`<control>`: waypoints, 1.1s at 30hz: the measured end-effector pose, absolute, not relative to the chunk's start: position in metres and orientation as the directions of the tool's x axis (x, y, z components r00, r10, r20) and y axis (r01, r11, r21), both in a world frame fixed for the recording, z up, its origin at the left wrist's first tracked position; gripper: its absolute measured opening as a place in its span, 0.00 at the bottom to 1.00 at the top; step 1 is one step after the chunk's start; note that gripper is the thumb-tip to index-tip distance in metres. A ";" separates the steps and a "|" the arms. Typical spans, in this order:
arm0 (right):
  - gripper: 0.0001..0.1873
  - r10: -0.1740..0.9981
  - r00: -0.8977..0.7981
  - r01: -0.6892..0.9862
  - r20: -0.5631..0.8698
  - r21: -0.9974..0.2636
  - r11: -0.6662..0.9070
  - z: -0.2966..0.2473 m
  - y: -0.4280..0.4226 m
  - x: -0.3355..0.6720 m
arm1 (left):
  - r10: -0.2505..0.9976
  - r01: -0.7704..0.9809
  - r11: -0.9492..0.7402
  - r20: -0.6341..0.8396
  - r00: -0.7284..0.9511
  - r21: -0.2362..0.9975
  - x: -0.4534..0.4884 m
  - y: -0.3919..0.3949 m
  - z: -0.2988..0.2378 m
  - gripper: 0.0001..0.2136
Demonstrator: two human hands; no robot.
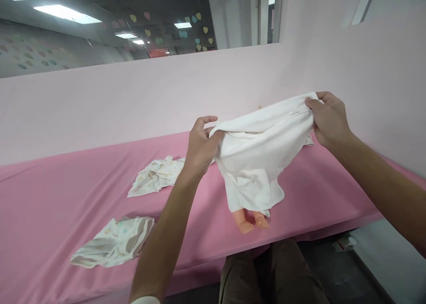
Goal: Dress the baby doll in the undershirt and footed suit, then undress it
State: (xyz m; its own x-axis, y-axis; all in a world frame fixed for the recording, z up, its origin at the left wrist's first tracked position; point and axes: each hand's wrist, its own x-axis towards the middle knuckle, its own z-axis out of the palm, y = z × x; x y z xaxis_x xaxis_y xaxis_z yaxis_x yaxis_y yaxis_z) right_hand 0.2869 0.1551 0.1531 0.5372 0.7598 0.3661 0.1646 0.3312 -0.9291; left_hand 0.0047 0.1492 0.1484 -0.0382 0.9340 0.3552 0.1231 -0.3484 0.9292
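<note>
A white baby garment [258,155] is stretched between my two hands above the pink table [60,197]. My left hand [200,145] is closed on its left edge. My right hand [328,118] pinches its upper right edge, near a small label. The cloth hangs down over a plastic doll, of which only the two bare feet [251,220] show, close to the table's front edge.
Two patterned baby garments lie on the pink cover, one crumpled near the front left [115,242], one further back [156,175]. A pale pink wall [133,100] rises behind the table and to the right. My knees [273,273] are under the front edge.
</note>
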 end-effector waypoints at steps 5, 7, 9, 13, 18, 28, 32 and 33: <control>0.22 0.588 0.361 0.632 0.724 -0.653 0.417 0.148 0.135 0.268 | 0.927 0.185 -0.367 0.342 0.154 0.912 0.007 0.138 0.151 0.14; 0.23 0.621 0.097 0.725 0.778 -0.483 0.491 0.147 0.123 0.252 | 0.909 0.204 -0.379 0.323 0.262 0.903 0.013 0.131 0.155 0.14; 0.26 0.703 -0.117 0.704 0.702 -0.441 0.557 0.147 0.111 0.235 | 0.886 0.242 -0.406 0.314 0.342 0.882 0.019 0.124 0.159 0.15; 0.21 0.813 -0.259 0.639 0.521 -0.539 0.549 0.152 0.099 0.216 | 0.851 0.358 -0.514 0.413 0.324 0.779 0.026 0.112 0.165 0.12; 0.11 0.753 -0.207 0.743 0.624 -0.401 0.537 0.162 0.095 0.215 | 0.796 0.551 -0.605 0.460 0.393 0.575 0.016 0.107 0.163 0.05; 0.16 0.446 -0.132 0.965 0.885 0.012 0.262 0.154 0.113 0.231 | 0.784 0.807 -0.453 0.600 0.158 0.379 -0.037 0.120 0.151 0.17; 0.15 0.429 -0.143 0.937 0.892 -0.018 0.350 0.152 0.112 0.241 | 0.814 0.721 -0.510 0.534 0.228 0.470 -0.059 0.114 0.162 0.17; 0.15 0.433 -0.147 0.927 0.889 -0.029 0.374 0.151 0.112 0.243 | 0.817 0.712 -0.513 0.528 0.232 0.480 -0.064 0.112 0.164 0.16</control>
State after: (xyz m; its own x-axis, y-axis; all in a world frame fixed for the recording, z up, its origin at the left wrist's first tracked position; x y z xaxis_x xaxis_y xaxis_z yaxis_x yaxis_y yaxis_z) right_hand 0.2427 0.1116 0.1514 -0.1473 0.4334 0.8891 0.9269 0.3741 -0.0288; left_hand -0.0642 0.1118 0.1643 0.2318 0.8168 0.5283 0.7121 -0.5125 0.4798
